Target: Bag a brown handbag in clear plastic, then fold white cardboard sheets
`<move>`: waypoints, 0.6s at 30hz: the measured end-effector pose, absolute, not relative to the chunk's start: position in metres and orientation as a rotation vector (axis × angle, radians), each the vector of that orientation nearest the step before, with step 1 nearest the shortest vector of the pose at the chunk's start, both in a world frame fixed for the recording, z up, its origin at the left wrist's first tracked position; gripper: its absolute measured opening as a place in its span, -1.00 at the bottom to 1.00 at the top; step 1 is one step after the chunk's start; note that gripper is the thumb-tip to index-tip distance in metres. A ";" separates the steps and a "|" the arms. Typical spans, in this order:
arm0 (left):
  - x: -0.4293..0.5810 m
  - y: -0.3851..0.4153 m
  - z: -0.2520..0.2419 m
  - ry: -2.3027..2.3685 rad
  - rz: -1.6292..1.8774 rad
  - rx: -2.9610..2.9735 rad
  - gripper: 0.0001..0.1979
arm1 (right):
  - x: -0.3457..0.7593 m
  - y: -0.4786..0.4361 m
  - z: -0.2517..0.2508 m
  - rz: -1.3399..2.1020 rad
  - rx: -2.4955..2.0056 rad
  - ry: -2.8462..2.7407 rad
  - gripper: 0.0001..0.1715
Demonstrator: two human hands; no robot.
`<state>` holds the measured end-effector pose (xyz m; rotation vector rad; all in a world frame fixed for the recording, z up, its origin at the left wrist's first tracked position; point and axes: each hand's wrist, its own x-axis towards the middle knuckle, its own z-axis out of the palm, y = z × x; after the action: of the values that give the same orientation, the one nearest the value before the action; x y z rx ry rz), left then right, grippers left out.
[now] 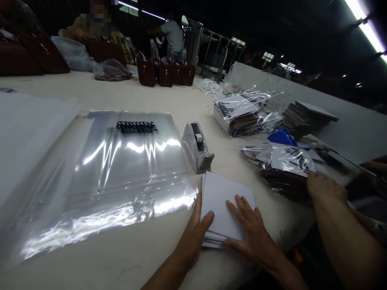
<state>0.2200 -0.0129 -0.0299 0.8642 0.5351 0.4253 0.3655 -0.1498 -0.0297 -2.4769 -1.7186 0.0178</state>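
Observation:
A small stack of white cards or sheets point(225, 199) lies on the table in front of me, its lower layers slightly out of line. My left hand point(193, 233) is against the stack's left edge, fingers stretched along the side and thumb over the top sheet. Spread across the stack's right part is my right hand point(249, 225), palm down with fingers apart. Just beyond the stack stands a grey tape dispenser point(198, 147). Left of it, clear plastic bags point(136, 161) lie in a flat pile, with black coiled pieces point(136, 127) on top.
At right, another person's hand point(326, 187) touches a plastic-wrapped dark bag point(281, 169). Behind it are another wrapped bag point(238, 110), a blue item point(282, 137) and stacked grey boards point(305, 117). Brown handbags point(165, 73) stand at the far edge; white sheeting point(27, 133) covers the left.

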 end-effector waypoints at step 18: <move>0.215 -0.006 -0.046 0.518 0.483 1.985 -0.45 | 0.384 -0.180 -0.032 0.256 -2.096 -0.341 -0.38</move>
<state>0.2154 -0.0060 -0.0460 1.9848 0.5177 0.4828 0.3841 -0.1800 -0.0321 -2.0956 -0.3414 0.2558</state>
